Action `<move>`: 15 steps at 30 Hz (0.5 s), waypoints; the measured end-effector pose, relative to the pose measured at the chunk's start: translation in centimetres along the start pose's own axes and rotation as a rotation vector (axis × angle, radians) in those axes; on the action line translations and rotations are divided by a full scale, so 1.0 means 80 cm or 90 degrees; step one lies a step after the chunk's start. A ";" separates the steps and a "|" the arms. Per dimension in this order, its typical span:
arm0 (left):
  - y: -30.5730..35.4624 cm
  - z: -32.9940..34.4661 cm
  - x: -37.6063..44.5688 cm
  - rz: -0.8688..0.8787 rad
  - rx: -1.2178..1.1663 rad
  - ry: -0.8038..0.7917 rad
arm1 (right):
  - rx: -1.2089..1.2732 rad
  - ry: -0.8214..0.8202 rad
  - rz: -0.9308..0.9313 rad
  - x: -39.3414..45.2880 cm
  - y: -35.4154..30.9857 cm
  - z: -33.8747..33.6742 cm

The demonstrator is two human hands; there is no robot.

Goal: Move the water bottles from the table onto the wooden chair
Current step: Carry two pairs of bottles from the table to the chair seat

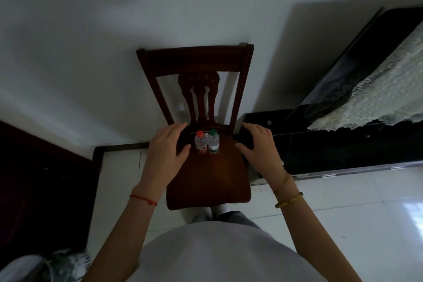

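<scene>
Two small clear water bottles stand upright side by side at the back of the wooden chair's seat [208,181]. The red-capped bottle [200,143] is on the left and touches the green-capped bottle [213,142] on the right. My left hand [168,146] hovers just left of the red-capped bottle, fingers spread, holding nothing. My right hand [258,146] is open over the seat's right edge, a hand's width from the green-capped bottle. Neither hand touches a bottle.
The chair backs against a white wall [114,52]. A low black cabinet [343,149] stands to the right, carrying a dark screen [357,71] draped with white lace cloth [384,84]. Dark wooden furniture [34,178] sits on the left. The floor is white tile [343,213].
</scene>
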State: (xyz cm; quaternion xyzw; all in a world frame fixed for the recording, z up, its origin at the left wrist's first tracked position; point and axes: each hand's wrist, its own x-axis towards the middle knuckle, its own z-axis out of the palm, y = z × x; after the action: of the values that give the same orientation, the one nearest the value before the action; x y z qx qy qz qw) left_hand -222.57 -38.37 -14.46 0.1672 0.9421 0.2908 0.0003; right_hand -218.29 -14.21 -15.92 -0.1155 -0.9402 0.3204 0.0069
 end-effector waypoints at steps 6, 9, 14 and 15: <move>0.015 -0.002 0.004 0.043 0.003 0.001 | 0.009 0.041 0.020 -0.019 0.008 -0.016; 0.031 0.001 0.012 0.080 0.001 -0.017 | 0.002 0.064 0.049 -0.035 0.019 -0.027; 0.066 0.017 0.024 0.163 -0.005 -0.073 | 0.002 0.130 0.120 -0.076 0.043 -0.050; 0.075 0.021 0.026 0.178 -0.011 -0.086 | 0.003 0.145 0.140 -0.087 0.047 -0.056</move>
State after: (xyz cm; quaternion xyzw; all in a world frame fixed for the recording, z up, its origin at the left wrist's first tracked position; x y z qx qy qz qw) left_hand -222.44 -32.14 -12.38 0.3160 0.9049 0.2841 0.0249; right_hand -210.35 -10.15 -14.24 -0.2529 -0.9145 0.3059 0.0785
